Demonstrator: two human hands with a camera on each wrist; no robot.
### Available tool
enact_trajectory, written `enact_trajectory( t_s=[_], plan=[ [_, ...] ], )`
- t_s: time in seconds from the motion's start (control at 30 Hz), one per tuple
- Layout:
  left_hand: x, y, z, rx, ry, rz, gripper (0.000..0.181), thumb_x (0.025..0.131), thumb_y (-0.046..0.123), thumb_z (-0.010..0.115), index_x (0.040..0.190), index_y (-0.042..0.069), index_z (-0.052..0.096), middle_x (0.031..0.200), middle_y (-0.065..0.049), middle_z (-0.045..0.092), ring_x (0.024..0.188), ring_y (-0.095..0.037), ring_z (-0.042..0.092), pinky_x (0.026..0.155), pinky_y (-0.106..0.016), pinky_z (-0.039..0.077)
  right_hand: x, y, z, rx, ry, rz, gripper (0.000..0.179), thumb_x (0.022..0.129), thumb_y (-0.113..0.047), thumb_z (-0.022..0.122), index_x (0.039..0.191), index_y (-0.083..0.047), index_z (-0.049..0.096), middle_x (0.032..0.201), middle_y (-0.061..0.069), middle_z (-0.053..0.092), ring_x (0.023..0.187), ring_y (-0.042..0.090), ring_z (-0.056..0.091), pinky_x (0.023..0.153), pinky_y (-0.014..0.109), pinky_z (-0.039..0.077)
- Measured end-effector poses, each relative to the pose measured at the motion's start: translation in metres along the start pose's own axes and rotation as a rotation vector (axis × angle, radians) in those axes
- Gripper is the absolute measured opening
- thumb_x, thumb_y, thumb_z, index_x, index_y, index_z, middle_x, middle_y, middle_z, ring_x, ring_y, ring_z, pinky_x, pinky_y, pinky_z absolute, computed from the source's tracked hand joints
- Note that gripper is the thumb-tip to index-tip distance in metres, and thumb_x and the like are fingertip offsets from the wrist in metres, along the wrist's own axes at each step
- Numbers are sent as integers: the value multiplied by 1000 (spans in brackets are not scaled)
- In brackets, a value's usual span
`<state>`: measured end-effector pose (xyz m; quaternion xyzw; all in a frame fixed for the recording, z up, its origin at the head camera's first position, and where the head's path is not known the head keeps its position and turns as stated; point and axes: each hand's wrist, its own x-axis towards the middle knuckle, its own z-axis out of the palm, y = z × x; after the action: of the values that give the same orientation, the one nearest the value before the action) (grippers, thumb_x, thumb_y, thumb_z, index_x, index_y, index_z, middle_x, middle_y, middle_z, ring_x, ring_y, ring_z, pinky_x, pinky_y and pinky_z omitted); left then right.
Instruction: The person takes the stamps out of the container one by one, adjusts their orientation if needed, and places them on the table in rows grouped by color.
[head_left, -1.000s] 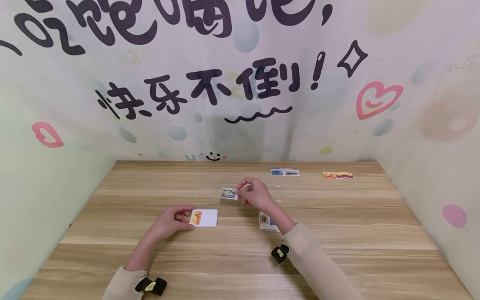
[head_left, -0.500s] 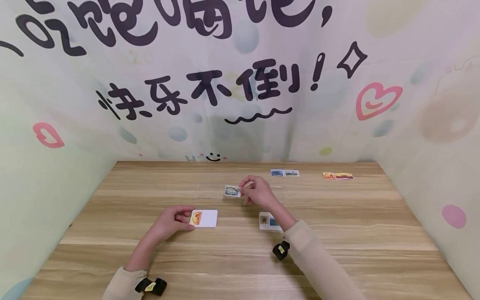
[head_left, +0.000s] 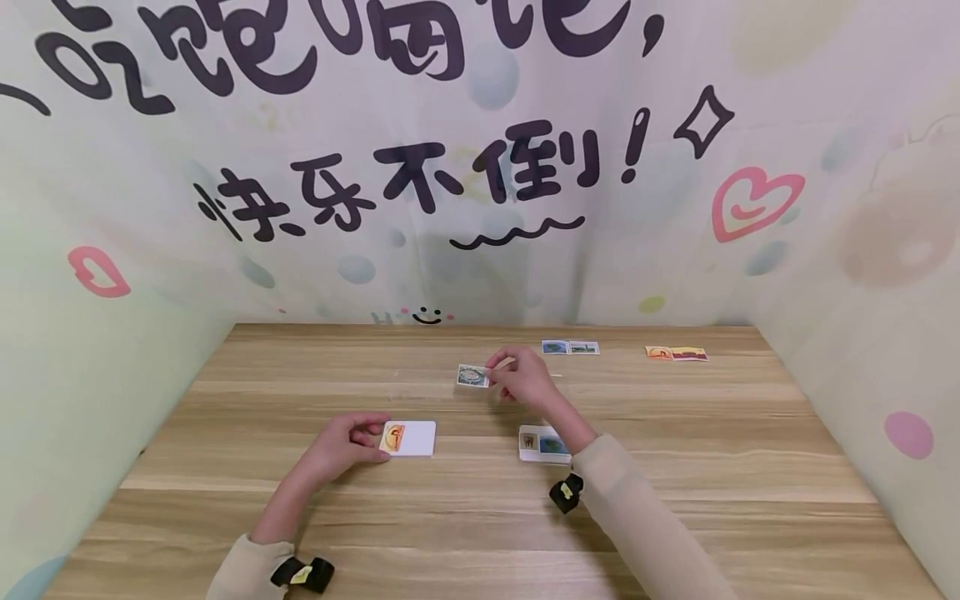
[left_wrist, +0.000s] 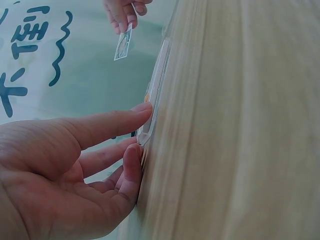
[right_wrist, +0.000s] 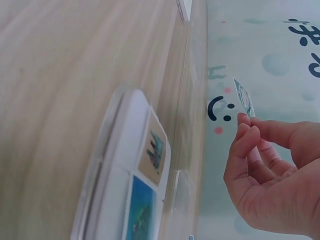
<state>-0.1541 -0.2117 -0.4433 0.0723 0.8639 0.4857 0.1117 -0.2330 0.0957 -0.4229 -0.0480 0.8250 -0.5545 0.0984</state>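
My right hand pinches a small stamp between thumb and fingertips, raised above the table. It has a grey-blue picture and a white border; the right wrist view shows the same stamp edge-tilted. My left hand holds the left edge of a white card stack, thumb on top and fingers at the side. An orange stamp lies on its left end. In the left wrist view, the stack seems to sit in a clear case.
A second white stack, bearing a brown stamp and a blue stamp, lies below my right forearm. Clear flat plastic is on the wooden table. Farther back lie a blue pair of stamps and an orange-red pair.
My right hand has lifted the pinched stamp slightly up and to the right, away from the left stack. My left hand has stayed on the white card stack.
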Motion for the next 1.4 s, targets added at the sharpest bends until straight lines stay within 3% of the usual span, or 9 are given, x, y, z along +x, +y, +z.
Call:
enact_trajectory(
  t_s=[1.4],
  plan=[
    [0, 1, 1, -27, -4, -44, 57, 83, -4, 85, 134, -15, 62, 110, -18, 64, 87, -20, 54, 70, -23, 48, 9, -5, -21, -27, 24, 39, 12, 102, -5, 66, 110, 4, 66, 99, 27, 74, 58, 18, 56, 56, 28, 50]
  ],
)
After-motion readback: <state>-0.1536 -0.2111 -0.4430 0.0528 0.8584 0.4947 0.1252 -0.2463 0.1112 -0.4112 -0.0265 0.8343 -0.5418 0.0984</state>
